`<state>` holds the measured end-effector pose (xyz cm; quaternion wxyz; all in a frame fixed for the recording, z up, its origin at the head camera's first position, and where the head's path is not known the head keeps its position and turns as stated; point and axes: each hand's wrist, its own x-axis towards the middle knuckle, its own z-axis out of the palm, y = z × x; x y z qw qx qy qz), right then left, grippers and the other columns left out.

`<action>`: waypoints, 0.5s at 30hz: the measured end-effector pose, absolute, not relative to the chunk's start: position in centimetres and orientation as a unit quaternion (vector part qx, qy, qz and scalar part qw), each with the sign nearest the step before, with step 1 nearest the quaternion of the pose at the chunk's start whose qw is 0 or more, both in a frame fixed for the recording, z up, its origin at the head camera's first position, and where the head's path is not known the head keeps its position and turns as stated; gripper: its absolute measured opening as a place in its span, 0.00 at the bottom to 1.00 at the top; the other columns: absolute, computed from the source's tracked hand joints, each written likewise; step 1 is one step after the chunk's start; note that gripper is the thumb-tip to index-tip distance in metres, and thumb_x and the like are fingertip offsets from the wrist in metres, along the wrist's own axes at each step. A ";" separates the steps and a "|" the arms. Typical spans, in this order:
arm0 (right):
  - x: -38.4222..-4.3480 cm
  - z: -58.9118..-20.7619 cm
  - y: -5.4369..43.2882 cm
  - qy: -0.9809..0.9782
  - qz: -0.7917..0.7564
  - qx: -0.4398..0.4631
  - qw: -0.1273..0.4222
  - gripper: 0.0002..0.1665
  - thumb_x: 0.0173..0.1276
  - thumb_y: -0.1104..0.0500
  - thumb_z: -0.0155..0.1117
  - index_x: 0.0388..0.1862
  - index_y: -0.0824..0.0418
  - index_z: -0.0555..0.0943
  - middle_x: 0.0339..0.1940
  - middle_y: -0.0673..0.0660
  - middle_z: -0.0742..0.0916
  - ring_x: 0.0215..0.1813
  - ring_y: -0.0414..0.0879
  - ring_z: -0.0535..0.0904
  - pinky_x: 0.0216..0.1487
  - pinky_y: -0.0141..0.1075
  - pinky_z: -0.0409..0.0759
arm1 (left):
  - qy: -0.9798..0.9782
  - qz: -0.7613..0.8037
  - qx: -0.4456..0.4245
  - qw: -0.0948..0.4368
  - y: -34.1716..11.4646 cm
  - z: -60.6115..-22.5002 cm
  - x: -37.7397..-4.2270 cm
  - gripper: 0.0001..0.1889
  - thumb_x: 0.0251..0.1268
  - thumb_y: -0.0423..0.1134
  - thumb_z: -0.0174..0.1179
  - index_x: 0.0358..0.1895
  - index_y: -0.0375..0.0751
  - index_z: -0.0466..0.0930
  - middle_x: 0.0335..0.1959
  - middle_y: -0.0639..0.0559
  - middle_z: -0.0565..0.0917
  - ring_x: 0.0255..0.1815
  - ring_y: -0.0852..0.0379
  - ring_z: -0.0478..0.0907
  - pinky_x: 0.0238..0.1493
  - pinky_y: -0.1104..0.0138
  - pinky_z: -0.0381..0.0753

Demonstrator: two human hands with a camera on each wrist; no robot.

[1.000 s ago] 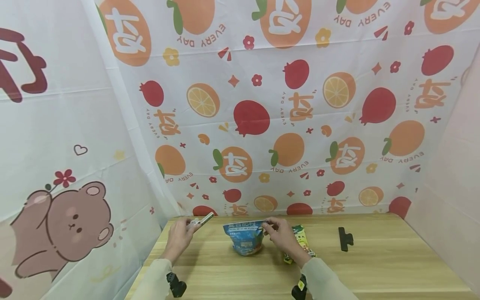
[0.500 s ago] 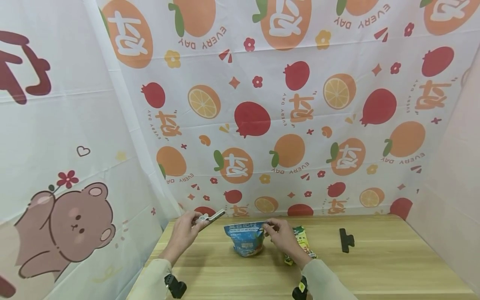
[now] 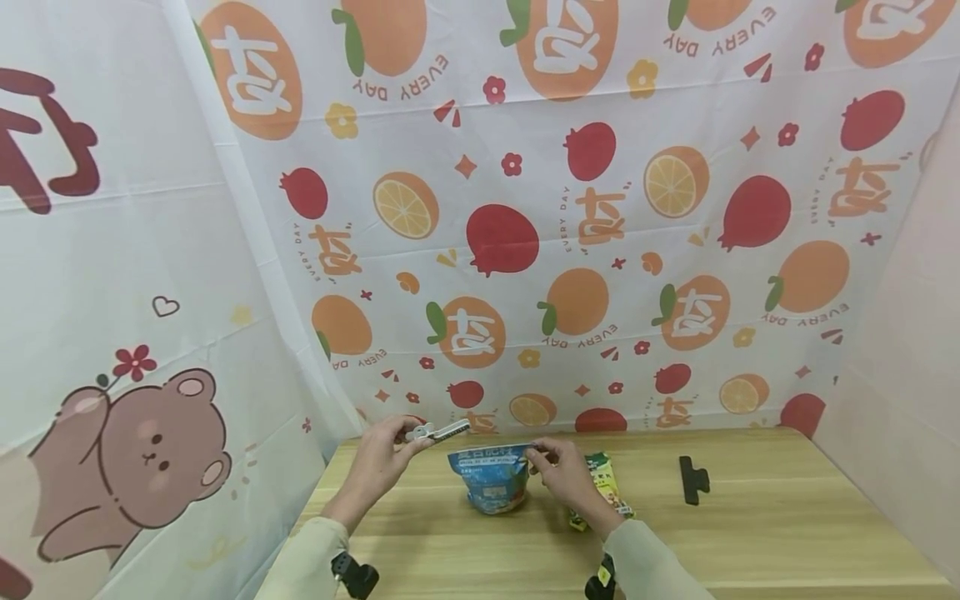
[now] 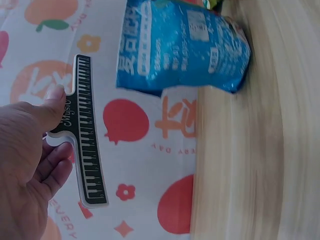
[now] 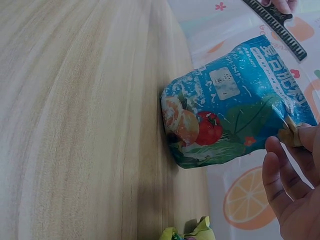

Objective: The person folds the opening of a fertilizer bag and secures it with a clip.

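Note:
A blue printed bag [image 3: 492, 482] with vegetable pictures stands upright on the table. My right hand [image 3: 562, 468] pinches its top corner on the right, as the right wrist view also shows. My left hand [image 3: 378, 463] holds a white-edged clip [image 4: 86, 132] with a piano-key pattern and the word "Music", thumb on its handle. In the head view the clip [image 3: 442, 431] is up and to the left of the bag's top edge, apart from it. Part of a yellow-green packet [image 3: 604, 482] lies behind my right hand and wrist.
A black clip [image 3: 692, 480] lies on the wooden table [image 3: 780, 517] to the right. Printed cloth [image 3: 502, 333] hangs behind the table's back edge, with more cloth at both sides.
My left hand has moved right and slightly up with the clip, nearer to the bag's top. My right hand keeps its pinch on the bag corner, nearly still.

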<state>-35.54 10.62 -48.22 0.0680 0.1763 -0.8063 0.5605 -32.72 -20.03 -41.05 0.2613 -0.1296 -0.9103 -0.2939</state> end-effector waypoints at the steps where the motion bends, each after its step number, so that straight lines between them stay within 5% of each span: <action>1: -35.6 -48.3 10.6 -0.807 0.560 0.176 0.067 0.09 0.77 0.57 0.60 0.45 0.57 0.87 0.43 0.59 0.88 0.42 0.61 0.86 0.28 0.30 0.81 | -0.910 -0.294 -0.132 0.262 -19.8 -40.9 -32.6 0.11 0.57 0.40 0.75 0.42 0.44 0.87 0.36 0.53 0.88 0.34 0.63 0.77 0.39 0.68 0.80; 15: -35.6 -48.4 10.8 -0.802 0.570 0.166 0.059 0.10 0.76 0.56 0.62 0.44 0.59 0.87 0.42 0.61 0.89 0.41 0.59 0.86 0.28 0.30 0.80 | -0.895 -0.281 -0.222 0.266 -17.7 -40.4 -32.1 0.10 0.56 0.40 0.75 0.40 0.46 0.86 0.33 0.58 0.85 0.37 0.59 0.81 0.37 0.69 0.81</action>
